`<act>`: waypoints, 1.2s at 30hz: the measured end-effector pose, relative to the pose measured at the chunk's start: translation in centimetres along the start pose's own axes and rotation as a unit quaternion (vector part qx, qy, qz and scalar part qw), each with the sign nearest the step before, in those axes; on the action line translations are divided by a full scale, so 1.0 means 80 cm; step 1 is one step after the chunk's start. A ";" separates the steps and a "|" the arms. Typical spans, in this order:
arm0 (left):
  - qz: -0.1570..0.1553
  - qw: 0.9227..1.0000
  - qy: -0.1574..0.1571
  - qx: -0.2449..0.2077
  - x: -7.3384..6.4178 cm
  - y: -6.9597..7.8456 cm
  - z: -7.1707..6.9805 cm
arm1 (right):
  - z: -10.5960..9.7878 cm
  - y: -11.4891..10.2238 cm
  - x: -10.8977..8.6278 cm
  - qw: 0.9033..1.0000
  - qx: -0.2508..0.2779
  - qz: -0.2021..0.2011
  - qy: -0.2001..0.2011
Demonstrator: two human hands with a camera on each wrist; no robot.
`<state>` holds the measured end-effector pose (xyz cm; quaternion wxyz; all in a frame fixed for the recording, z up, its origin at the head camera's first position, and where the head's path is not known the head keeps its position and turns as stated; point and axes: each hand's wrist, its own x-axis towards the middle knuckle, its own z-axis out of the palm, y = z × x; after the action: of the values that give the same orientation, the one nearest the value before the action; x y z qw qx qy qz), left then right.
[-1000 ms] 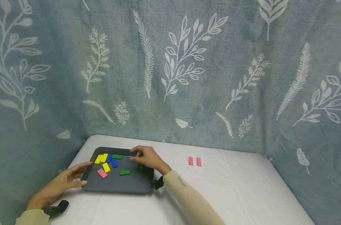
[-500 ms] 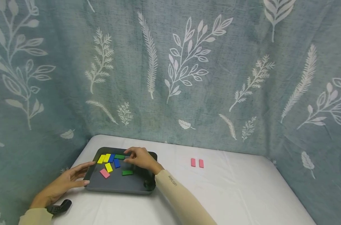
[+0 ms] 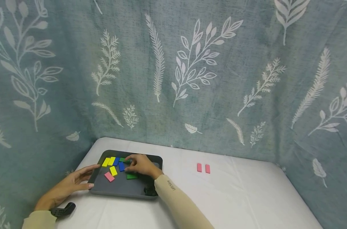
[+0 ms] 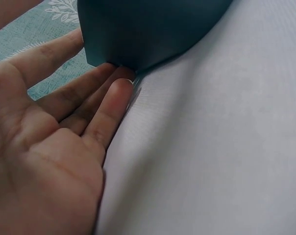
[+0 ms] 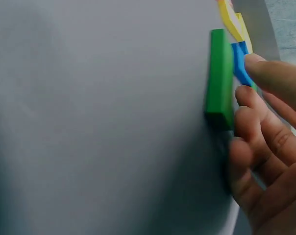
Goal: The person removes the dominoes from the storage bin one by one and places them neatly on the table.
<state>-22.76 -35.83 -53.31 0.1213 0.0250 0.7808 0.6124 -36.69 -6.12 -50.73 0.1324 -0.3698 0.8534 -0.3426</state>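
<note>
A dark grey tray [image 3: 124, 190] holds several flat rectangular blocks. My left hand [image 3: 65, 187] rests at the tray's left side, its fingers spread and touching the wall. Over the tray, my right hand [image 3: 142, 165] has thumb and forefinger apart, close to a blue block [image 3: 121, 166] and the back green block [image 3: 122, 160], which it partly covers. Another green block [image 5: 219, 78] lies beside its fingers in the right wrist view. I see nothing held in that hand. A yellow block [image 3: 113, 171] and a pink block [image 3: 109, 176] lie further left.
Two yellow blocks [image 3: 108, 161] and a second blue block [image 3: 116, 161] lie in a row at the tray's back left. Two pink blocks [image 3: 203, 168] lie on the white tablecloth [image 3: 233, 190] to the right. A patterned curtain [image 3: 167, 124] hangs behind the table.
My right hand has moved left and lower over the tray, toward the blue and green blocks. The left hand stays at the tray's side. The head view has shifted slightly.
</note>
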 end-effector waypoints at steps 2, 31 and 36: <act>0.003 1.000 -0.001 -0.002 -0.001 0.000 0.000 | 0.003 0.002 0.001 1.000 -0.011 -0.001 0.003; 0.021 1.000 -0.008 -0.010 -0.002 -0.002 -0.003 | 0.015 0.001 0.004 0.998 -0.044 0.037 0.017; 0.019 1.000 -0.003 -0.001 -0.002 -0.001 -0.002 | 0.014 0.001 0.003 0.999 -0.030 0.035 0.017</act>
<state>-22.65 -36.04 -53.32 0.1121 0.0421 0.7788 0.6157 -36.34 -6.79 -51.56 0.1186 -0.3376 0.8779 -0.3181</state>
